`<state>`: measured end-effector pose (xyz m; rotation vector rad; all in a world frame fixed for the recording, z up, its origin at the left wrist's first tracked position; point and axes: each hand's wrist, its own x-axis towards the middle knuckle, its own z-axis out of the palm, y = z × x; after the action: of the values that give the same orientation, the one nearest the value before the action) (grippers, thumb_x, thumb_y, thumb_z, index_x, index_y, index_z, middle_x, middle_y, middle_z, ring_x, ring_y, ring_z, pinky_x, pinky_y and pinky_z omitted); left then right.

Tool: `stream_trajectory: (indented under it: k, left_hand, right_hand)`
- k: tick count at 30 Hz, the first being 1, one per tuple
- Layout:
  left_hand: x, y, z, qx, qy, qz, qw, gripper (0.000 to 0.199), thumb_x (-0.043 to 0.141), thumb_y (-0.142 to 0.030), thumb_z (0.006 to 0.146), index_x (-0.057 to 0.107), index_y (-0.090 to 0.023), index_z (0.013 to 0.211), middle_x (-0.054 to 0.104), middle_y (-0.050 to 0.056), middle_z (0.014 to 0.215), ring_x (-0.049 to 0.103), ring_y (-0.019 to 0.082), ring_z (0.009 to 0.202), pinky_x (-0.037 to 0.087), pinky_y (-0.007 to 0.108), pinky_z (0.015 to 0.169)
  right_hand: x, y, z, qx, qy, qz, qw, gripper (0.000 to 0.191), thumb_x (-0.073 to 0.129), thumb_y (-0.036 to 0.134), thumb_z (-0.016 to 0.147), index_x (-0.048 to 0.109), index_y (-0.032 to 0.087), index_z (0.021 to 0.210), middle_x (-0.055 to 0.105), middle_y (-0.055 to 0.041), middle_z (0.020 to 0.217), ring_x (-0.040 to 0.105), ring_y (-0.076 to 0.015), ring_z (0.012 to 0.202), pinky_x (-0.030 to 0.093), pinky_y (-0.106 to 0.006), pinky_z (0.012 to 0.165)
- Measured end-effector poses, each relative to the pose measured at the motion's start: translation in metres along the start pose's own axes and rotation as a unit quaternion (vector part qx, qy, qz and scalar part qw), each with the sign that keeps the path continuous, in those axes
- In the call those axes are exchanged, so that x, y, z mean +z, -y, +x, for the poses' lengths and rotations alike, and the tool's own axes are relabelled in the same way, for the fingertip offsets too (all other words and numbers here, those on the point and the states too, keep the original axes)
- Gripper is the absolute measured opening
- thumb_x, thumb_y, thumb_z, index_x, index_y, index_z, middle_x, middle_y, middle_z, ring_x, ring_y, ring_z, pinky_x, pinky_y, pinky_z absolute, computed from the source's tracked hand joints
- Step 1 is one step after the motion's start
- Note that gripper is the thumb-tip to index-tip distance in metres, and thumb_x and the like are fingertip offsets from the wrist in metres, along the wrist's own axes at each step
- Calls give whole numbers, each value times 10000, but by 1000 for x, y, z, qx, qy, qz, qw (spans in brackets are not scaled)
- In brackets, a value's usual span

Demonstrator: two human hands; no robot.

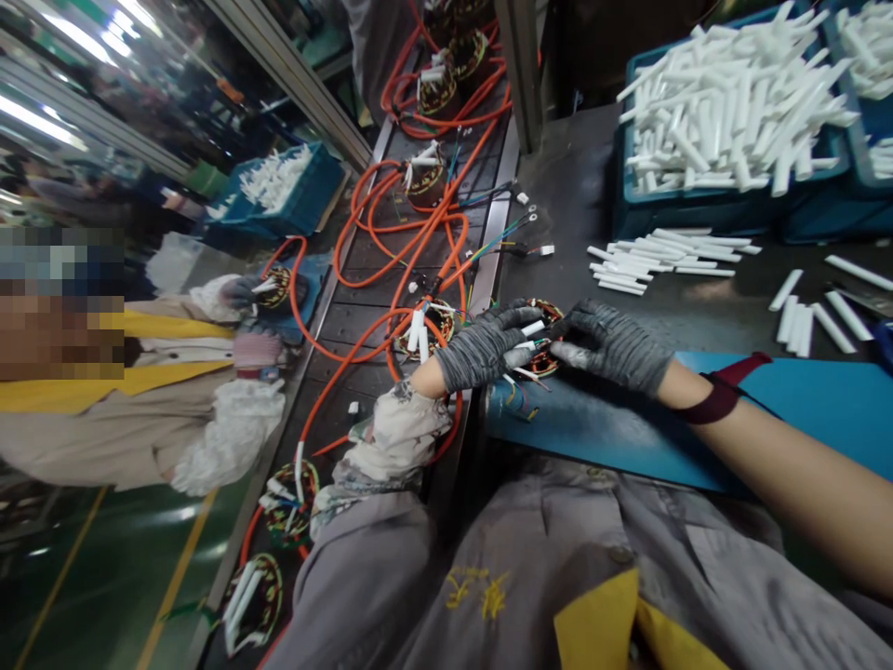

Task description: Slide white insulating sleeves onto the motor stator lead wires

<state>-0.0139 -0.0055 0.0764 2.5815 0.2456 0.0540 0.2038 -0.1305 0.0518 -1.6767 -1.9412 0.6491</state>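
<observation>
A wound motor stator with copper-coloured windings and thin wires sits at the left end of the blue mat, between my hands. My left hand, in a grey striped glove, reaches over its near left side. Its fingers and thumb close around a short white sleeve at the windings. From the other side my right hand, gloved alike, has thumb and fingertips pinched together over the stator; what lies in that pinch is too small to make out. The fingertips partly cover the stator.
Loose white sleeves lie beyond my hands, below a heaped blue bin. On the left, a conveyor carries several stators with orange cables. Across it, a co-worker's gloved hands are at another stator. A metal post stands ahead.
</observation>
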Motion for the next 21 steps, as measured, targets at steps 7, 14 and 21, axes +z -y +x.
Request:
stream_trajectory:
  k: [7,14,21]
  left_hand:
    - [2,1,-1,-2,34,10,999,535,560,-376,1017,545,-203,1523,426,156,1636,326,322,1564,299,538,1295]
    - [2,2,-7,-19,19,-140,990,499,563,-410,1015,586,-275,1495,431,89,1648,336,294,1564,258,519,1316]
    - [2,-11,-10,-82,-43,-286,954,461,608,-504,992,667,-291,1396,465,71,1624,473,299,1483,385,489,1266]
  right_hand:
    - [7,-10,-4,-82,-37,-3,996,451,458,464,1042,785,163,1121,673,-157,1001,602,-268,905,488,-395,834]
    - [12,-13,9,-108,-32,85,990,455,478,505,1031,788,175,1075,692,-139,1003,609,-266,943,486,-406,872]
    - [-7,-18,19,-41,83,325,941,498,605,653,916,710,166,950,687,-47,891,582,-188,762,493,-333,717]
